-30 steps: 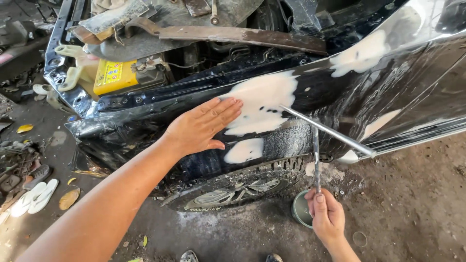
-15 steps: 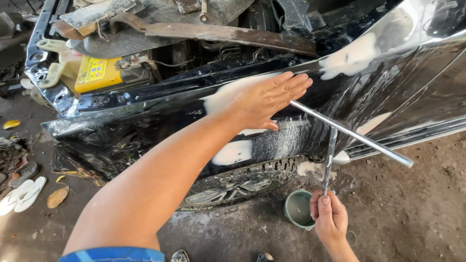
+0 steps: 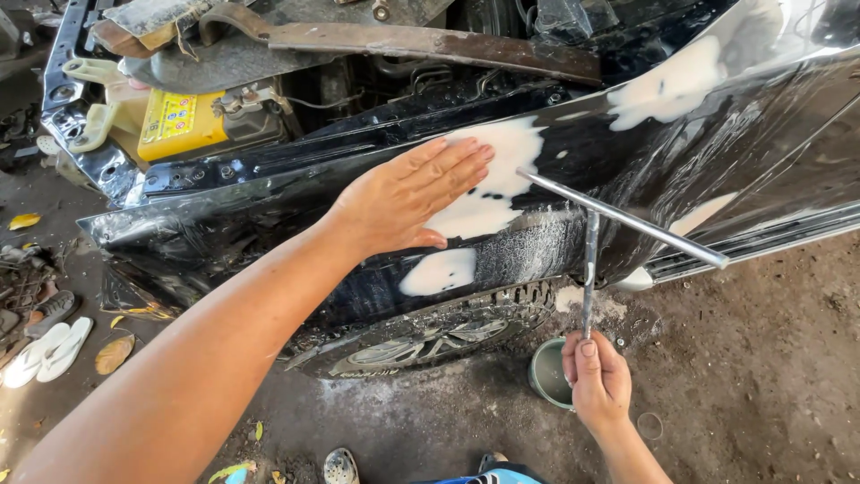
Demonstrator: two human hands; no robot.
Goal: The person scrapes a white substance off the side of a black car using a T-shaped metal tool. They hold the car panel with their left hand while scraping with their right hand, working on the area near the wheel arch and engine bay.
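Left hand (image 3: 403, 197) flat, fingers spread, on black fender (image 3: 269, 202) (white filler patch (image 3: 488, 188) beside); right hand (image 3: 596, 381) closed round T-shaped metal tool (image 3: 591, 260), near green cup (image 3: 548, 372).

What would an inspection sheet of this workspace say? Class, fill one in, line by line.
Surface: black car fender, glossy, with white filler patches; wet area beside them.
Job's things: T-shaped metal rod; small green pot on the ground.
Clutter: pale sandals, dry leaves, yellow battery in the open engine bay.
Hands: left hand flat on the fender; right hand gripping the rod's lower end.
Cables: thin wires near the battery.
Surroundings: dirt floor, tyre under the fender.
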